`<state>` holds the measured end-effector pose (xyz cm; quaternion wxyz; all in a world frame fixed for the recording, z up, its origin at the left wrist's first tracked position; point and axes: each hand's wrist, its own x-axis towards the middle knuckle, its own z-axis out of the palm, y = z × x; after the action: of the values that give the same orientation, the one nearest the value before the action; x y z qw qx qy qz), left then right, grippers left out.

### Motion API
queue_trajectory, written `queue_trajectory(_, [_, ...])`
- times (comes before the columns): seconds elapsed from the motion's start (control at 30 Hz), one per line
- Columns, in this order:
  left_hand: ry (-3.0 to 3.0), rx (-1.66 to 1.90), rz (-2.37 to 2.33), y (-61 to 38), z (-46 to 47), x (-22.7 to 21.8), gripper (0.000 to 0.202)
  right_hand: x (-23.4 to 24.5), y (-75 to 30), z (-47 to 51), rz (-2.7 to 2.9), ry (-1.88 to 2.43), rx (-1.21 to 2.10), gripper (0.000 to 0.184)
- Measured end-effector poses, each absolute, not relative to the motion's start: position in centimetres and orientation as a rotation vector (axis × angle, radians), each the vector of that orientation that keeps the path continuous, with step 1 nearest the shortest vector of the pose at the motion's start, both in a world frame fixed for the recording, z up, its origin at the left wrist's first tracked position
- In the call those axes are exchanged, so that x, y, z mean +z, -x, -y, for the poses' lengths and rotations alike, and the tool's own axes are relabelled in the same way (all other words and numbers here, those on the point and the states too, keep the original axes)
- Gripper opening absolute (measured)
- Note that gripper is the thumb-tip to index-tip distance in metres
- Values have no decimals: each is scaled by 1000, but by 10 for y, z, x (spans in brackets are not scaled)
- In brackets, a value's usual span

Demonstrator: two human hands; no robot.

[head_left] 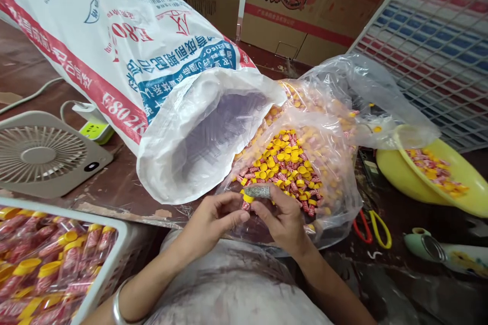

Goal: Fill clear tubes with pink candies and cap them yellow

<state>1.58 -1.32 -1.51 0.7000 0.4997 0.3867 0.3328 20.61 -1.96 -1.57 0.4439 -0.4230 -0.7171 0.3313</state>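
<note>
My left hand (213,218) and my right hand (282,221) meet over my lap and pinch a small clear tube (258,191) with a yellow cap between their fingertips. Just beyond them a clear plastic bag (335,111) lies open, full of yellow caps and small red-and-white wrapped pieces (284,162). A large white woven sack (114,45) with a plastic liner lies on its side to the left, its mouth facing my hands.
A white basket (110,259) at the lower left holds filled yellow-capped tubes. A small fan (41,155) and a power strip (95,124) sit left. At the right are yellow bowls (461,183), scissors (373,226), a wire grid panel (438,40) and cardboard boxes (305,5).
</note>
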Motion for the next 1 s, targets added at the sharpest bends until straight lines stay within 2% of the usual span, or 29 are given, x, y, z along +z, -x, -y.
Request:
queue_trajectory(0.17, [-844,745,-857,-14,13,-21,31,-24,-205,18,2136,939,428,62])
queue_trajectory(0.33, [-695,707,-799,-27,13,-21,36,-39,-191,21,2033,1050,276,63])
queue_trajectory(0.43, [-737,631,-843,-27,9,-17,35,-32,-197,18,2145,994,377,70])
queue_trajectory(0.5, [-982,648,-965,-17,0,-15,28,-26,-215,15,2231,1013,481,80])
queue_trajectory(0.57, [-1424,701,-1204,0,-18,-13,15,-23,-240,12,2165,1228,404,71])
queue_trajectory(0.6, [-1676,697,-1365,9,-29,-13,9,-24,-253,11,2098,1372,293,56])
queue_trajectory(0.67, [-2127,530,-1686,25,-53,-13,23,-29,-273,10,2074,1552,89,21])
queue_trajectory(0.7, [-2299,355,-1788,30,-63,-14,31,-33,-280,9,2140,1570,37,11])
queue_trajectory(0.77, [-2507,-28,-1830,35,-80,-18,39,-42,-285,7,2339,1525,13,14])
queue_trajectory(0.83, [-2586,-233,-1785,34,-89,-23,42,-51,-284,3,2427,1504,-29,15])
queue_trajectory(0.9, [-2578,-223,-1797,33,-90,-26,41,-57,-281,-1,2418,1519,-65,10])
queue_trajectory(1.0, [-2450,79,-1729,37,-81,-26,35,-62,-282,-4,2326,1484,-11,6])
